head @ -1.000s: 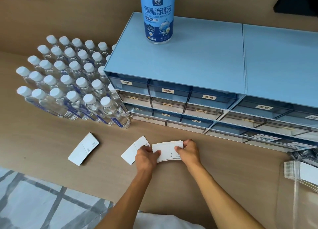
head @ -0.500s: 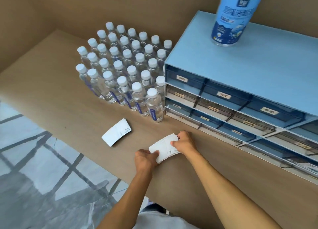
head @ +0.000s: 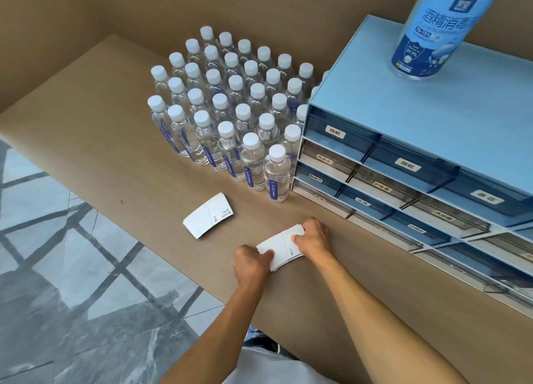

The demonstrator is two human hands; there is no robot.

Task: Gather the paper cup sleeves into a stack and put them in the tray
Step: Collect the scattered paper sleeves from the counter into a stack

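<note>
A small stack of flat white paper cup sleeves (head: 282,246) lies on the brown table, gripped at both ends. My left hand (head: 250,261) holds its near-left end and my right hand (head: 313,237) holds its far-right end. One more white sleeve (head: 208,218) lies loose on the table to the left of the stack, a hand's width away. No tray is in view.
A block of several capped water bottles (head: 230,115) stands behind the loose sleeve. A blue drawer cabinet (head: 432,141) fills the right side, with a disinfectant bottle (head: 432,28) on top. The table's front edge (head: 95,210) runs diagonally, with grey tiled floor below.
The camera has swung left, so the tray at the right has left the view. One loose sleeve beside my left hand has joined the held stack. Both hands keep their grip.
</note>
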